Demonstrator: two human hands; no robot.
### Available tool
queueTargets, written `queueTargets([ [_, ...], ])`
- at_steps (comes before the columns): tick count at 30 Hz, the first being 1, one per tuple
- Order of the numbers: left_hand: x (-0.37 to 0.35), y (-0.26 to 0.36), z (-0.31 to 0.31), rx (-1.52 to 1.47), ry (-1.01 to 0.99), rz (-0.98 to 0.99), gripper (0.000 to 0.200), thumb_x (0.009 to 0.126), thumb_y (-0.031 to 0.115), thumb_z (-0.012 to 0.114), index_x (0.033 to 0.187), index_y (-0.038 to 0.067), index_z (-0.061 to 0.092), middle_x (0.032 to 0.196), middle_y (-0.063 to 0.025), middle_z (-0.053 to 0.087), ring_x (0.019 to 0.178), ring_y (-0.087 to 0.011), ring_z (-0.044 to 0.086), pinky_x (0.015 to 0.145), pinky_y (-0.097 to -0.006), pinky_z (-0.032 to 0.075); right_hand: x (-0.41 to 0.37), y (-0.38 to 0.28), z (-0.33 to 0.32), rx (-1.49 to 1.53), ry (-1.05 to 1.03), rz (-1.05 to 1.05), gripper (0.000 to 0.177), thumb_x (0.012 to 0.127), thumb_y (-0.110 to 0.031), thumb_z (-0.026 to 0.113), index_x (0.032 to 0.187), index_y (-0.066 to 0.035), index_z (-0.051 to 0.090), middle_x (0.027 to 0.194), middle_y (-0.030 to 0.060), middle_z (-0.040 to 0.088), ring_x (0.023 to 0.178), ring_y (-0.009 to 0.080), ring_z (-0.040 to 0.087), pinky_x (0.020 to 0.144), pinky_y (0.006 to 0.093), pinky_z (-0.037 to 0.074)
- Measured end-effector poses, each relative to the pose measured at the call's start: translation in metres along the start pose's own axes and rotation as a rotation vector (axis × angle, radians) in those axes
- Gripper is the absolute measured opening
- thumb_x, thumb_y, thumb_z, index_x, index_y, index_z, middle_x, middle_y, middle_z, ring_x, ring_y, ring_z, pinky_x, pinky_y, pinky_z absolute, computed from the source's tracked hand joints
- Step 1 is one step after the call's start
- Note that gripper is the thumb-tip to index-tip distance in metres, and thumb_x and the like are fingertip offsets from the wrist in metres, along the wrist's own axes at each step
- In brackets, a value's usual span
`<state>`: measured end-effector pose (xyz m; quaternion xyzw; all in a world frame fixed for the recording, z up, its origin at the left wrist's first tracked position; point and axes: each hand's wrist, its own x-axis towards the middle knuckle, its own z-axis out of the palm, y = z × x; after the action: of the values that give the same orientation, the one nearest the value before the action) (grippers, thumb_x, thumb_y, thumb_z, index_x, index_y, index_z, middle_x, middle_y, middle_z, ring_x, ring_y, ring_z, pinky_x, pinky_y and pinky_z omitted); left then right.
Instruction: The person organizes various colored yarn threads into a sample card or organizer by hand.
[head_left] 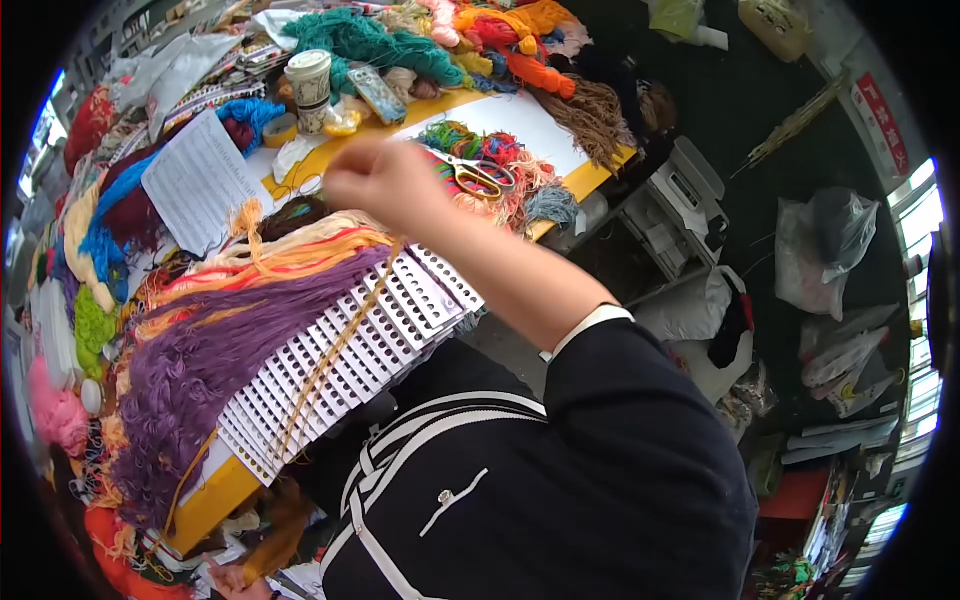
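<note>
My right hand (375, 185) is raised over the table, blurred, its fingers curled together; what they hold is hidden. Below its wrist, strands of golden-brown thread (340, 345) run down across white cards with rows of dark holes (330, 365). At the bottom left edge, partly cut off, my left hand (235, 580) is closed on a blurred bundle of brown yarn (280, 530). Purple yarn (200, 370) and orange and cream skeins (270, 260) lie across the cards. Scissors with gold-coloured handles (475, 177) rest on multicoloured threads right of my right hand.
A patterned paper cup (310, 90), a tape roll (281, 130) and a phone-like object (377, 95) stand or lie beyond my right hand. A printed sheet (200, 180) lies left. Teal yarn (375, 45) is piled at the back. Plastic bags (825, 250) are on the floor at right.
</note>
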<state>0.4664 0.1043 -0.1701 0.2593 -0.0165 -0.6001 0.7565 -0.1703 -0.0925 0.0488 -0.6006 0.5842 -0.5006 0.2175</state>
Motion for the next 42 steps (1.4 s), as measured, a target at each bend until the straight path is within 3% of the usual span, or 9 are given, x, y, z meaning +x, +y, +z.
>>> queueTargets([
  [2,0.007,-0.027,0.007,0.06,-0.325,-0.179,0.047,0.095,0.019,0.039,0.139,0.006,0.028,0.092,-0.0015,0.067,0.042,-0.0021,0.029,0.038,-0.0156,0.023,-0.026,0.004,0.029,0.019,-0.176,-0.026,0.014,0.075,-0.015,0.063,0.083,-0.003,0.067,0.069,0.0062,0.064,0.064,0.0127,0.059,0.062,0.0281,0.048],
  [8,-0.038,-0.146,0.082,0.296,0.064,-0.438,0.024,0.097,0.022,0.037,0.112,0.01,0.052,0.08,-0.0012,0.061,0.044,-0.0035,0.033,0.04,-0.019,0.03,-0.117,-0.007,0.087,0.242,-0.664,0.042,0.01,0.07,-0.013,0.063,0.073,-0.006,0.069,0.071,0.009,0.066,0.063,0.0224,0.064,0.06,0.032,0.049],
  [12,-0.045,-0.191,0.06,0.453,-0.025,-0.614,0.031,0.096,0.033,0.043,0.114,0.01,0.052,0.083,0.001,0.061,0.046,-0.0025,0.035,0.041,-0.0182,0.029,-0.139,-0.004,0.092,0.279,-0.801,-0.056,0.011,0.069,-0.014,0.063,0.072,-0.005,0.067,0.068,0.0101,0.064,0.062,0.0269,0.061,0.058,0.0347,0.047],
  [16,-0.055,-0.233,0.072,1.017,0.017,-0.542,0.035,0.094,0.035,0.047,0.115,0.008,0.053,0.081,-0.0019,0.061,0.049,-0.0066,0.039,0.046,-0.0218,0.034,-0.14,0.002,0.087,0.284,-0.841,-0.058,0.012,0.07,-0.015,0.063,0.074,-0.004,0.067,0.069,0.0109,0.064,0.063,0.0259,0.062,0.059,0.0343,0.047],
  [20,-0.056,-0.259,0.071,2.05,-0.793,0.201,0.023,0.088,0.016,0.049,0.107,0.006,0.058,0.079,-0.0076,0.067,0.071,-0.0213,0.062,0.064,-0.0313,0.048,-0.143,0.006,0.086,0.322,-0.91,0.024,0.015,0.074,-0.015,0.063,0.081,-0.003,0.067,0.07,0.0119,0.065,0.063,0.0236,0.063,0.059,0.0332,0.047],
  [29,-0.053,-0.273,0.067,1.461,-0.22,-0.28,0.03,0.09,0.026,0.046,0.097,0.004,0.065,0.07,-0.006,0.067,0.053,-0.0088,0.051,0.05,-0.0245,0.038,-0.143,0.007,0.086,0.277,-1.025,0.137,0.013,0.078,-0.012,0.065,0.085,-0.002,0.067,0.073,0.0084,0.065,0.066,0.0135,0.063,0.059,0.0259,0.048],
  [34,-0.054,-0.273,0.083,1.41,-0.162,-0.308,0.029,0.089,0.026,0.047,0.098,0.005,0.064,0.07,-0.0065,0.067,0.046,-0.0077,0.043,0.044,-0.0229,0.032,-0.141,0.008,0.089,0.263,-1.051,0.128,0.012,0.079,-0.013,0.066,0.083,-0.002,0.067,0.072,0.0076,0.065,0.063,0.0134,0.062,0.057,0.0265,0.047],
  [37,-0.054,-0.272,0.091,1.419,-0.091,-0.404,0.028,0.089,0.026,0.048,0.096,0.003,0.063,0.073,-0.0096,0.066,0.063,-0.0156,0.061,0.057,-0.0272,0.045,-0.14,0.007,0.089,0.26,-1.059,0.141,0.013,0.079,-0.014,0.066,0.083,-0.002,0.067,0.071,0.0075,0.065,0.064,0.0131,0.062,0.058,0.0263,0.047],
  [42,-0.052,-0.271,0.091,1.389,-0.089,-0.413,0.028,0.088,0.027,0.049,0.099,0.006,0.064,0.07,-0.007,0.067,0.042,-0.0067,0.04,0.04,-0.0217,0.031,-0.141,0.008,0.09,0.281,-1.055,0.159,0.013,0.079,-0.015,0.064,0.082,-0.003,0.067,0.069,0.0075,0.064,0.061,0.0149,0.061,0.057,0.0277,0.047],
])
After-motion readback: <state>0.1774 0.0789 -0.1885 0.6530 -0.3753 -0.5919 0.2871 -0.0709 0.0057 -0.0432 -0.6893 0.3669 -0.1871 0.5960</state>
